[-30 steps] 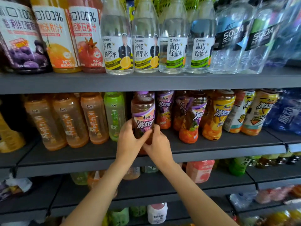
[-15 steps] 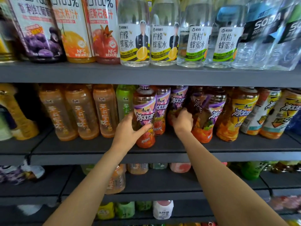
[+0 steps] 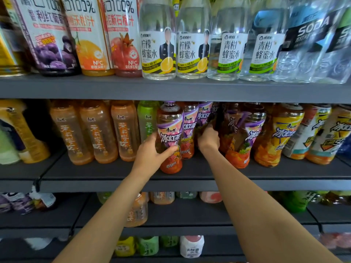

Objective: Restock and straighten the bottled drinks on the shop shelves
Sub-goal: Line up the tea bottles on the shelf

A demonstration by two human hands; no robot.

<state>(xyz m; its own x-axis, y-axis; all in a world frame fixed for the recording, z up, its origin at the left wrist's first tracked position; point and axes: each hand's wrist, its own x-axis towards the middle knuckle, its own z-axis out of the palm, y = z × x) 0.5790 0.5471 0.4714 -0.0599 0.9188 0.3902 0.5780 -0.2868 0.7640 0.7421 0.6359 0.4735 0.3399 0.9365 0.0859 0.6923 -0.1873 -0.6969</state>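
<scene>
The left hand [image 3: 152, 149] grips the purple-labelled plastic iced-tea bottle [image 3: 170, 137] standing at the front of the grey metal middle shelf [image 3: 114, 172]; the right hand [image 3: 208, 139], just beside it, reaches among deeper bottles, its grasp hidden; a nudge there could topple neighbours; left of the hand stand three orange tea bottles [image 3: 96, 131] and one green bottle [image 3: 147, 120].

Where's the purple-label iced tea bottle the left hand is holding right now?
In the head view the purple-label iced tea bottle stands at the front of the middle shelf, centre frame, gripped by the left hand, with the green tea bottle just to its left.
</scene>
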